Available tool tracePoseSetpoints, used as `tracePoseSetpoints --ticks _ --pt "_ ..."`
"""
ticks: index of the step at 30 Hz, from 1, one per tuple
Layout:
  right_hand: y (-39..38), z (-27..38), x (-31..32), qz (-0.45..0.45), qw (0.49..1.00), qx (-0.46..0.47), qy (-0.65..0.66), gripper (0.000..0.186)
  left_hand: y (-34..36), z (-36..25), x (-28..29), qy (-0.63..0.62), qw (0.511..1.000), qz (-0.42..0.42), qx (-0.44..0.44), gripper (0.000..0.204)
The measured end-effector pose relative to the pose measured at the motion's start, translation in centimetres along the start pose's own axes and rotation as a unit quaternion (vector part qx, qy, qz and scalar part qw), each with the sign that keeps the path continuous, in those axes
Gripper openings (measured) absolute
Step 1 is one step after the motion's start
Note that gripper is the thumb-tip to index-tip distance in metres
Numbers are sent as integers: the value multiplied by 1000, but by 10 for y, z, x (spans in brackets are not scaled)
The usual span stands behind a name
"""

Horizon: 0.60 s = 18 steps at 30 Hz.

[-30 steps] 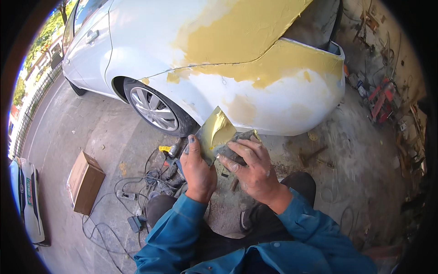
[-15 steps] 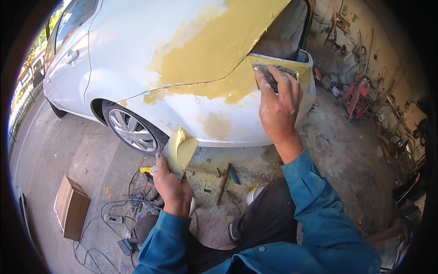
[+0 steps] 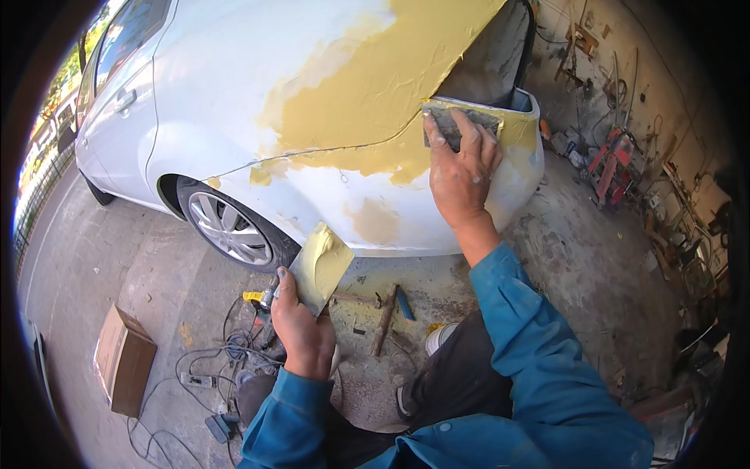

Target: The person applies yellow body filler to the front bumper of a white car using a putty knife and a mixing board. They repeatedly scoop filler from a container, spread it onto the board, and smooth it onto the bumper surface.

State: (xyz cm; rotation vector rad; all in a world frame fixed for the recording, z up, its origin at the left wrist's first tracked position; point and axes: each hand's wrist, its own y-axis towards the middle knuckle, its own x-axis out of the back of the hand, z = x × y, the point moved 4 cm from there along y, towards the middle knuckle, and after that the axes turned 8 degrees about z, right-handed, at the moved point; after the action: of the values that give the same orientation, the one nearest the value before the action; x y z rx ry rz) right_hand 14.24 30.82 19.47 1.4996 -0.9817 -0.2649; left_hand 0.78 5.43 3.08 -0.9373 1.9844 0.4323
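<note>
My right hand is closed on a flat grey putty spreader, pressed against the top of the rear bumper just below the open tail-light hollow. Yellow filler covers much of the white car's rear quarter and part of the bumper, with a seam running through it. Lower down, my left hand grips a flat putty board by its near edge, thumb on top. A thick smear of yellow filler lies on that board. It is held apart from the car, near the rear wheel.
A cardboard box stands on the floor at left. Tangled cables and a power tool lie beside it. Wood sticks and a blue tool are beneath the bumper. Red equipment and clutter line the right wall.
My right hand and its spreader have shifted left and slightly down along the bumper edge. My left hand has moved a little right and down with the loaded board.
</note>
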Motion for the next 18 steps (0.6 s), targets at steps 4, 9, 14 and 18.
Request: tracePoseSetpoints --ticks 4,9,14,18 --pt "-3 -1 -5 -9 1000 -7 -1 47 1 3 0 5 1000 8 5 44" --pt "-7 3 -5 0 1000 -12 -4 44 1 1 0 -3 1000 13 12 43" --pt "-13 6 -2 18 1000 -9 0 43 -3 -2 -9 -16 1000 0 14 42" --pt "-20 9 2 43 999 -8 10 42 -1 -1 -8 -15 1000 -2 21 41"
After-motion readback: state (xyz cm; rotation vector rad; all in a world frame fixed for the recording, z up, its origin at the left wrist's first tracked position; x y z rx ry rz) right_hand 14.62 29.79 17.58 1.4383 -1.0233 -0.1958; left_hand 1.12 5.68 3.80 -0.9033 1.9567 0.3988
